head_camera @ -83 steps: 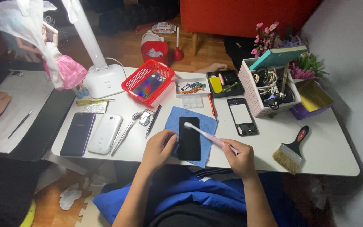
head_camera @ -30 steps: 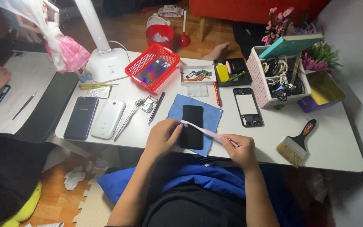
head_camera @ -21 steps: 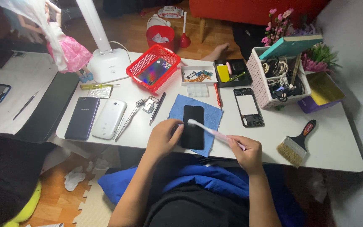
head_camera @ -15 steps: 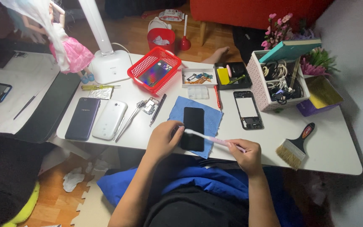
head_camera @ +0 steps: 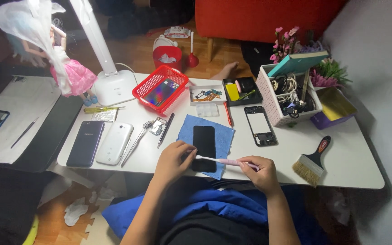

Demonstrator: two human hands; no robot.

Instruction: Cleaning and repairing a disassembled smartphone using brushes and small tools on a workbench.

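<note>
A black phone (head_camera: 204,141) lies face up on a blue cloth (head_camera: 188,132) near the front edge of the white table (head_camera: 355,159). My left hand (head_camera: 174,159) rests on the phone's lower left edge and steadies it. My right hand (head_camera: 260,170) grips the handle of a pink toothbrush (head_camera: 223,160). The brush lies nearly level, its white head over the phone's lower part, close to my left fingertips.
Left of the cloth lie tweezers (head_camera: 134,141), a pen (head_camera: 165,129), a white phone (head_camera: 114,143) and a dark blue phone (head_camera: 86,143). A red basket (head_camera: 160,88), parts trays (head_camera: 207,94), a phone frame (head_camera: 260,125), a white organiser box (head_camera: 288,96) and a paintbrush (head_camera: 313,160) stand around.
The toothbrush head has moved back and forth over the phone's lower part, while my left hand kept its hold on the phone's edge. The view shifted slightly.
</note>
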